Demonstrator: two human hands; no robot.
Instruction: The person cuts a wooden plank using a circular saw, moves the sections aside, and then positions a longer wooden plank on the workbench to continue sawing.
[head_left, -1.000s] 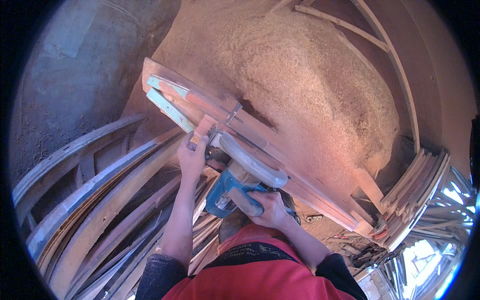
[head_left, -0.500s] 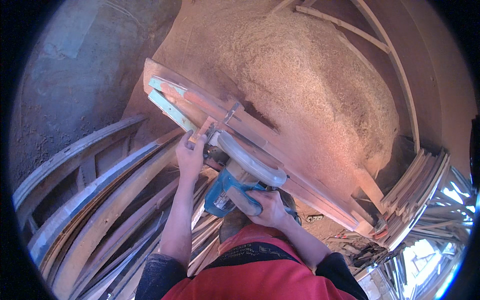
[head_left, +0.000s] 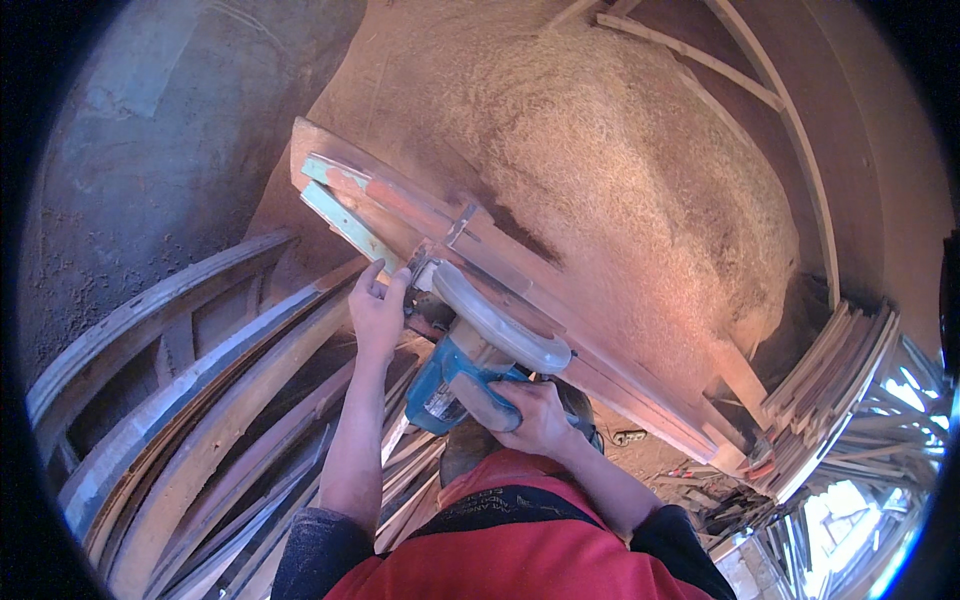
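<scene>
My right hand (head_left: 535,413) is closed round the rear handle of a blue circular saw (head_left: 440,385) with a curved grey guard (head_left: 505,325). The saw rests at the near side of a long, dust-covered plank bench (head_left: 610,365). Just ahead of the saw, my left hand (head_left: 378,318) has its thumb and fingers bent round the near end of a wood strip (head_left: 345,220) with mint-green paint. Behind that strip lies another painted piece (head_left: 340,174), its colours green and red. The blade and the cut are hidden under the saw.
A large heap of sawdust (head_left: 610,150) rises beyond the bench. Long timber boards (head_left: 215,430) lean at the left, near a grey wall (head_left: 180,130). Stacked wood strips (head_left: 835,365) stand at the right. A power socket strip (head_left: 628,437) lies on the ground.
The saw has shifted slightly left along the wood, covering more of the small wood piece at its front. Both hands keep their grips.
</scene>
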